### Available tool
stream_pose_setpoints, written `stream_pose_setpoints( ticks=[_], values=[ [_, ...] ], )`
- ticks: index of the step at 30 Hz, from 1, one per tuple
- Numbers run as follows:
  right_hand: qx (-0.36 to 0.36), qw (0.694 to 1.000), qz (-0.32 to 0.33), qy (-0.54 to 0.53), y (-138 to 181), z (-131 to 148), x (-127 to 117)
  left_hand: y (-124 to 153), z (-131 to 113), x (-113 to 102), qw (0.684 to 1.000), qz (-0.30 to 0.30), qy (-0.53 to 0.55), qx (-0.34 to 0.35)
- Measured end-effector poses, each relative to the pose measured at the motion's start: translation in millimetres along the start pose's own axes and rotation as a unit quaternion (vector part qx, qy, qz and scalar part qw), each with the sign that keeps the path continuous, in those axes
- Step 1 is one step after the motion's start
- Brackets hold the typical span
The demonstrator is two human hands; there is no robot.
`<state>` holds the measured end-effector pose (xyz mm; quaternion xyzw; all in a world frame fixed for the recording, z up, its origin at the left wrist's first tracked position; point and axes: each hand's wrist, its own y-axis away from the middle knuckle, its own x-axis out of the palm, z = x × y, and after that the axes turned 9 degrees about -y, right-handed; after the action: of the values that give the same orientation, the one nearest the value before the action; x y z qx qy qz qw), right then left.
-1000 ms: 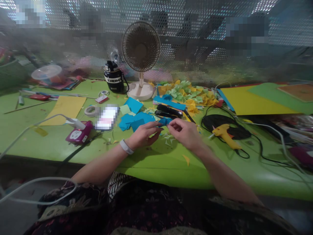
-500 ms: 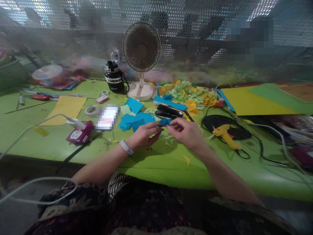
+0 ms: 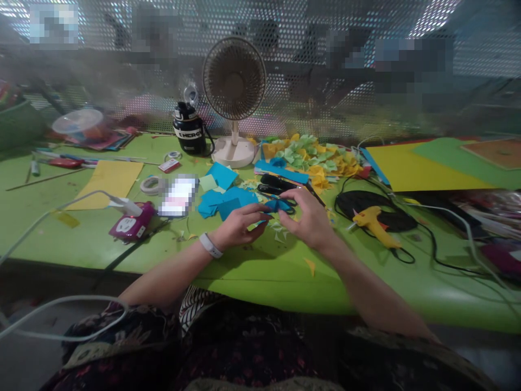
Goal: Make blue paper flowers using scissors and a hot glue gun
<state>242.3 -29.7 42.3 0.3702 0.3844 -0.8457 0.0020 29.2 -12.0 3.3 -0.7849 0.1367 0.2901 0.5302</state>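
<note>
A small folded piece of blue paper [image 3: 278, 206] stands between my two hands above the green table [image 3: 260, 266]. My left hand [image 3: 243, 224], with a pale band at its wrist, pinches the paper's left side with the fingertips. On the other side, the thumb and index finger of my right hand [image 3: 307, 218] are spread apart around the paper's right edge. Just behind the hands lies a black stapler [image 3: 277, 182]. Blue paper squares [image 3: 240, 196] are strewn beyond my left hand, and tiny green scraps [image 3: 280, 232] lie under the paper.
Behind are a fan [image 3: 234, 152], a black bottle [image 3: 189, 130] and a heap of green and yellow paper pieces [image 3: 313, 155]. A yellow glue gun [image 3: 376, 225] with its cord lies right. At left are a phone [image 3: 179, 195], a tape roll [image 3: 151, 185] and a purple socket block [image 3: 132, 221].
The thumb and index finger of my right hand have opened from a pinch on the blue paper, the index finger lifting away. My left hand has stayed almost still.
</note>
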Motion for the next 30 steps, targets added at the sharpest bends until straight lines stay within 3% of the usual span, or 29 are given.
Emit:
stream_pose_setpoints(
  ticks=[21,30],
  values=[
    [0.129,0.987,0.029,-0.096,-4.3,8.1,-3.5,1.7,2.2,2.0,1.000,0.009,0.007,0.018],
    [0.113,0.983,0.047,-0.137,-5.6,6.5,-10.9,-1.5,1.0,-2.9,0.999,0.009,0.031,0.000]
  ],
)
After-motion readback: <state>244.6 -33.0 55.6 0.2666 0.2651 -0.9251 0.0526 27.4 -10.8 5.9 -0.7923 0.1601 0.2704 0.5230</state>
